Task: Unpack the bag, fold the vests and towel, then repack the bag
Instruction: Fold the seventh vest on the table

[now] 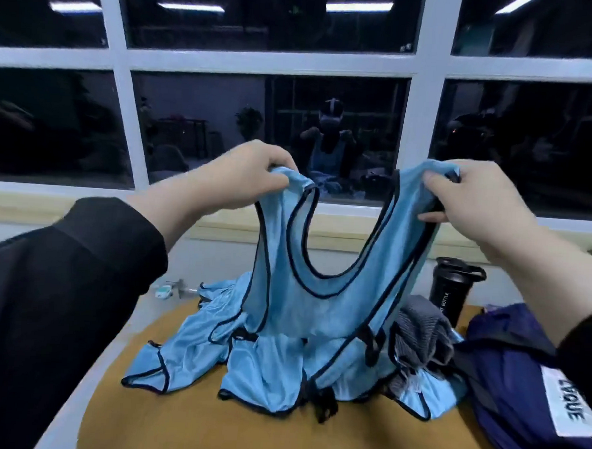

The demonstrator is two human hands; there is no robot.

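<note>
— Lying open at the table's [208, 436] right edge, the navy bag [516, 383]; contents not visible.
— And the vest [318, 294]?
— Thin blue mesh, black piping, pinched by its shoulder straps in left hand [242, 173] and right hand [478, 196], hanging over the crumpled vests [192, 349]. Grey towel [419, 330] beside.

Centre frame, the light-blue vest [321, 311] is thin, smooth, slightly shiny cloth with dark edge binding; at right, the grey towel [419, 330] is ribbed matt cloth, the black bottle [450, 287] glossy plastic, the navy bag [505, 383] smooth fabric.
</note>
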